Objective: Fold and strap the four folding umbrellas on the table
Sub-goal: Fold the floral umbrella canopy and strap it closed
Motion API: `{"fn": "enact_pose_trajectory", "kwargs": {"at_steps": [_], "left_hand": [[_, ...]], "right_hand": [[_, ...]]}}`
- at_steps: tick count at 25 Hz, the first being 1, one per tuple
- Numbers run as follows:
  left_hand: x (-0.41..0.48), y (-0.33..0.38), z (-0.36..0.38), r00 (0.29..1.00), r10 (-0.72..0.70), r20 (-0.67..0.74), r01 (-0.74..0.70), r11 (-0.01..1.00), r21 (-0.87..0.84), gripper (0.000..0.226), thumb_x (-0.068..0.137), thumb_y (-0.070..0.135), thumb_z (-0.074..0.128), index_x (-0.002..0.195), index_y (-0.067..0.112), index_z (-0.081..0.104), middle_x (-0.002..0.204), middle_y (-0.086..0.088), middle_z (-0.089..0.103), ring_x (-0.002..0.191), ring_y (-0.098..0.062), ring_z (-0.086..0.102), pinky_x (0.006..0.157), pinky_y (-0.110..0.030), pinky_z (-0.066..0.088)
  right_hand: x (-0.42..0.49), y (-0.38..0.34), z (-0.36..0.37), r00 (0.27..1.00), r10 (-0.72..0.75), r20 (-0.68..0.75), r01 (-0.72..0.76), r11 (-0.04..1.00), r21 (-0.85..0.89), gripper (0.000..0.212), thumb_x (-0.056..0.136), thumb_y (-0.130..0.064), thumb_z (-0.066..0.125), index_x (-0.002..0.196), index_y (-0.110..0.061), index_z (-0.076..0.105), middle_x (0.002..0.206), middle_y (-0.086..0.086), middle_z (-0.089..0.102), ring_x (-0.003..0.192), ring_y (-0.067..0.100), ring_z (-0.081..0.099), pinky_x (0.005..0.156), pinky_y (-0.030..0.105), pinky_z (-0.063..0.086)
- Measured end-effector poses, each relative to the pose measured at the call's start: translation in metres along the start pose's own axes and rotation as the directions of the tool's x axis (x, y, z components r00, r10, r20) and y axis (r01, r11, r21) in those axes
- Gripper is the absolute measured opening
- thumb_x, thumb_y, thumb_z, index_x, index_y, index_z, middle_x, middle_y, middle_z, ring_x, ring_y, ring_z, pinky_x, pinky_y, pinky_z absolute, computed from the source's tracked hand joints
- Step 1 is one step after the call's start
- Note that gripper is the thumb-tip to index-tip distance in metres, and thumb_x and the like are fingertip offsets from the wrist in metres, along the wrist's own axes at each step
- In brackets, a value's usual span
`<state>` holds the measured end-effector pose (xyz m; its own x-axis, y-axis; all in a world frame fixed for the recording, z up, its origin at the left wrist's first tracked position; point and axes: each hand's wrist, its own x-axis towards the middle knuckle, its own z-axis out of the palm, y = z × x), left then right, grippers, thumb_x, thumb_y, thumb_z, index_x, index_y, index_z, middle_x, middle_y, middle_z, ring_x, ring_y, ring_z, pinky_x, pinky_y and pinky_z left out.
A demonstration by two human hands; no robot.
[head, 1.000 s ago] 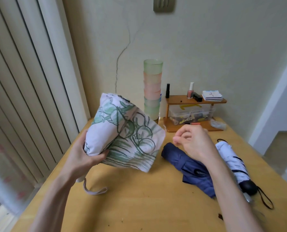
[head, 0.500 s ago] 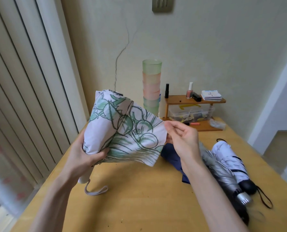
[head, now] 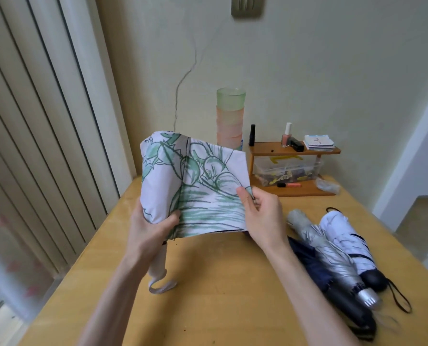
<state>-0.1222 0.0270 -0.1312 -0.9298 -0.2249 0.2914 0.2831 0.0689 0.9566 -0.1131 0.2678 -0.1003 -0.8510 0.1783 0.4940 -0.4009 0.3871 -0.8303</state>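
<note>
I hold a white umbrella with a green leaf print [head: 195, 186] up over the wooden table [head: 220, 295]. My left hand [head: 150, 231] grips its bunched lower end, and its pale handle with a wrist loop [head: 159, 278] hangs below. My right hand [head: 260, 218] pinches the right edge of the canopy, which is spread flat between the two hands. To the right lie a silver umbrella [head: 330, 255], a white umbrella with a black handle [head: 345, 238] and a navy umbrella [head: 310, 263], close together.
A tall stack of tinted plastic cups [head: 230, 113] stands at the wall. Beside it a small wooden shelf [head: 292, 151] carries cosmetics, cards and a clear box of small items. Vertical blinds [head: 38, 146] hang on the left.
My right hand moved left from above the navy umbrella, took the edge of the printed canopy and drew it out flat. The silver umbrella has come into view.
</note>
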Motion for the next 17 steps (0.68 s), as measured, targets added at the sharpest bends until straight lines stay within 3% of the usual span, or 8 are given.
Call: {"fn": "enact_pose_trajectory", "kwargs": {"at_steps": [3,6,9,12,13,15,17], "left_hand": [[-0.005,-0.003,0.012,0.999,-0.047,-0.002,0.047,0.999,-0.025,0.053,0.072,0.018,0.081,0.122,0.022,0.063,0.104,0.001,0.075,0.074,-0.002,0.07,0.056,-0.018,0.053],[-0.009,-0.003,0.018,0.998,-0.053,0.024,0.053,0.998,-0.025,0.049,0.072,0.013,0.08,0.117,0.019,0.062,0.092,0.004,0.073,0.064,-0.002,0.066,0.051,-0.019,0.05],[-0.009,-0.004,0.023,0.997,-0.048,0.057,0.049,0.999,-0.018,0.052,0.076,0.012,0.089,0.118,0.026,0.062,0.091,0.014,0.075,0.074,-0.009,0.068,0.056,-0.022,0.053],[-0.011,0.002,0.02,0.984,-0.097,0.15,0.103,0.994,-0.029,0.077,0.063,0.033,0.099,0.128,0.024,0.059,0.106,0.008,0.074,0.084,-0.003,0.072,0.065,-0.023,0.056],[-0.01,0.003,0.019,0.972,-0.118,0.204,0.123,0.992,-0.012,0.081,0.055,0.037,0.093,0.126,0.019,0.058,0.101,0.005,0.072,0.078,-0.003,0.07,0.062,-0.021,0.054],[-0.011,0.002,0.018,0.935,-0.144,0.323,0.153,0.988,-0.002,0.083,0.048,0.038,0.075,0.124,0.009,0.057,0.089,-0.001,0.07,0.073,-0.013,0.065,0.061,-0.023,0.053],[-0.015,-0.002,0.018,0.876,-0.162,0.454,0.179,0.984,0.005,0.081,0.053,0.033,0.075,0.128,0.009,0.057,0.094,-0.006,0.071,0.082,-0.019,0.064,0.071,-0.034,0.057]], "right_hand": [[0.005,-0.005,-0.015,0.995,-0.056,0.078,0.055,0.998,0.017,0.06,0.106,-0.049,0.057,0.074,0.0,0.048,0.056,0.005,0.03,0.055,0.014,0.026,0.056,0.035,0.021],[0.017,-0.016,-0.018,0.999,-0.048,0.022,0.047,0.998,0.032,0.06,0.104,-0.051,0.061,0.074,-0.001,0.049,0.059,0.009,0.036,0.055,0.022,0.031,0.056,0.034,0.025],[0.028,-0.026,-0.011,0.995,-0.036,-0.093,0.033,0.999,-0.028,0.053,0.107,-0.036,0.061,0.066,-0.006,0.044,0.053,-0.002,0.036,0.051,0.01,0.027,0.052,0.028,0.02],[0.026,-0.035,-0.009,0.989,-0.049,-0.141,0.046,0.999,-0.025,0.047,0.108,-0.028,0.06,0.065,-0.011,0.05,0.048,-0.01,0.038,0.047,0.008,0.028,0.05,0.023,0.02],[0.024,-0.043,-0.007,0.989,-0.064,-0.13,0.064,0.998,-0.007,0.037,0.108,-0.027,0.06,0.074,-0.011,0.061,0.05,-0.01,0.046,0.047,0.006,0.034,0.051,0.023,0.025],[0.024,-0.068,-0.004,0.997,-0.064,-0.051,0.065,0.998,0.004,0.015,0.107,-0.022,0.061,0.115,-0.018,0.072,0.063,-0.005,0.068,0.052,0.008,0.054,0.053,0.024,0.04],[0.03,-0.101,0.001,0.99,-0.04,0.138,0.038,0.999,0.021,0.035,0.107,-0.015,0.06,0.14,-0.026,0.057,0.063,-0.001,0.069,0.046,0.004,0.056,0.05,0.022,0.044]]}}
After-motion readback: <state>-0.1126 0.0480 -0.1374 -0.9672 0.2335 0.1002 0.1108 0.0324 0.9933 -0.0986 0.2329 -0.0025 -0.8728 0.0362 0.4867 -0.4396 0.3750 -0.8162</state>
